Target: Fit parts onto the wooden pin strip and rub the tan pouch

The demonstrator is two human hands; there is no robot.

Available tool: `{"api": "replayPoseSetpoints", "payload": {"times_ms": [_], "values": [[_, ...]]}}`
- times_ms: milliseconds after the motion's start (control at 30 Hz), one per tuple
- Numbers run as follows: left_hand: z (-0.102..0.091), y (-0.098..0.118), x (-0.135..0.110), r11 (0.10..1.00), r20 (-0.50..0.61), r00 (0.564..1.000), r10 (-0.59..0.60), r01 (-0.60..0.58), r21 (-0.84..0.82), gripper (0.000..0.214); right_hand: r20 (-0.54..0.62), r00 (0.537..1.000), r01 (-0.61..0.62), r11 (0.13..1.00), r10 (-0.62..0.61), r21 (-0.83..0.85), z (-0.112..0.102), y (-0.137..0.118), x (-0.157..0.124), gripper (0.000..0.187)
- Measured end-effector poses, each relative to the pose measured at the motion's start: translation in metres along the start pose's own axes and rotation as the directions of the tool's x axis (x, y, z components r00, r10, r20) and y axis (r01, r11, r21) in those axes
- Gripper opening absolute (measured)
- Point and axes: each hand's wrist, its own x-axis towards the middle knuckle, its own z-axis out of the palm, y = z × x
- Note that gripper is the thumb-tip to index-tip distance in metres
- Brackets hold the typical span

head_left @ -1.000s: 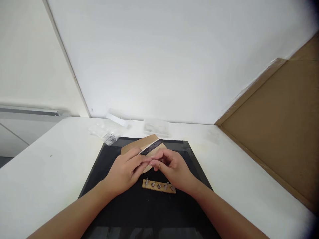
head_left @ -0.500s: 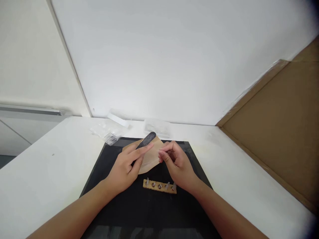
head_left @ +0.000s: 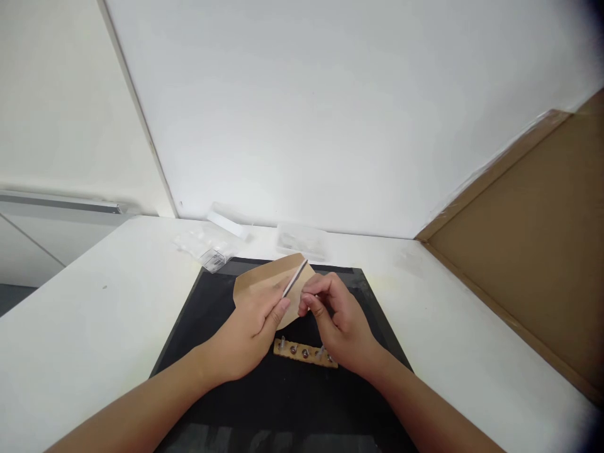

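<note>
My left hand [head_left: 252, 327] is closed on a thin nail file [head_left: 295, 277], which shows edge-on and points up and away. My right hand [head_left: 337, 321] is pinched beside it, fingertips near the file's lower end; what they hold is too small to make out. Both hands hover over a brown paper envelope [head_left: 257, 286] lying on a black mat [head_left: 202, 327]. Just in front of the hands lies a small wooden strip [head_left: 302, 352] with several short clear pegs and dark round pieces along it.
The mat lies on a white table [head_left: 75, 327] against a white wall. Clear plastic bags [head_left: 207, 245] and a small clear box [head_left: 302, 239] lie behind the mat. A large brown cardboard sheet [head_left: 533, 239] leans at the right.
The file has turned from flat-side-on to edge-on in my left hand. Both hands have drawn close together again over the envelope.
</note>
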Motion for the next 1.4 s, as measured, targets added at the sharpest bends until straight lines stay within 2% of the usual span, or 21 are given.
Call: {"api": "replayPoseSetpoints", "payload": {"times_ms": [167, 333, 433, 533, 700, 867, 1033, 1133, 1200, 1267, 1400], "values": [[0.002, 0.005, -0.001, 0.988, 0.138, 0.989, -0.060, 0.078, -0.133, 0.032, -0.045, 0.998, 0.039, 0.993, -0.044, -0.110, 0.001, -0.003, -0.001, 0.007], [0.002, 0.011, -0.003, 0.958, 0.188, 0.967, -0.172, 0.209, -0.199, 0.035, -0.126, 0.991, 0.011, 0.950, -0.053, -0.312, 0.004, -0.002, -0.002, 0.003], [0.002, 0.013, -0.004, 0.945, 0.177, 0.964, -0.201, 0.238, -0.223, 0.033, -0.074, 0.991, 0.074, 0.908, -0.114, -0.412, 0.004, -0.003, -0.001, 0.003], [0.002, 0.013, -0.004, 0.927, 0.220, 0.947, -0.235, 0.287, -0.241, 0.032, -0.018, 0.986, 0.137, 0.878, -0.163, -0.458, 0.002, -0.007, 0.001, 0.004], [0.002, 0.012, -0.005, 0.881, 0.273, 0.918, -0.287, 0.365, -0.302, 0.030, 0.001, 0.989, 0.133, 0.872, -0.150, -0.472, -0.001, -0.008, 0.002, 0.004], [0.004, 0.012, -0.007, 0.894, 0.254, 0.926, -0.279, 0.347, -0.282, 0.031, -0.092, 0.993, 0.027, 0.892, -0.077, -0.451, -0.002, -0.006, 0.003, 0.006], [0.006, 0.010, -0.005, 0.923, 0.179, 0.952, -0.247, 0.287, -0.257, 0.031, 0.062, 0.995, 0.094, 0.876, -0.073, -0.474, -0.003, -0.008, 0.004, 0.010], [0.007, 0.010, -0.005, 0.925, 0.179, 0.955, -0.238, 0.279, -0.258, 0.030, 0.037, 0.996, 0.085, 0.858, -0.077, -0.507, -0.004, -0.009, 0.005, 0.011], [0.007, 0.009, -0.005, 0.920, 0.202, 0.947, -0.249, 0.296, -0.258, 0.030, -0.023, 0.998, 0.044, 0.870, -0.063, -0.490, -0.004, -0.008, 0.005, 0.010], [0.007, 0.007, -0.007, 0.907, 0.233, 0.932, -0.278, 0.335, -0.255, 0.030, -0.028, 0.999, 0.023, 0.889, -0.040, -0.458, -0.005, -0.009, 0.005, 0.010], [0.008, 0.001, -0.010, 0.858, 0.317, 0.877, -0.360, 0.445, -0.257, 0.035, 0.114, 0.993, 0.054, 0.902, -0.006, -0.429, -0.007, -0.012, 0.005, 0.012]]}}
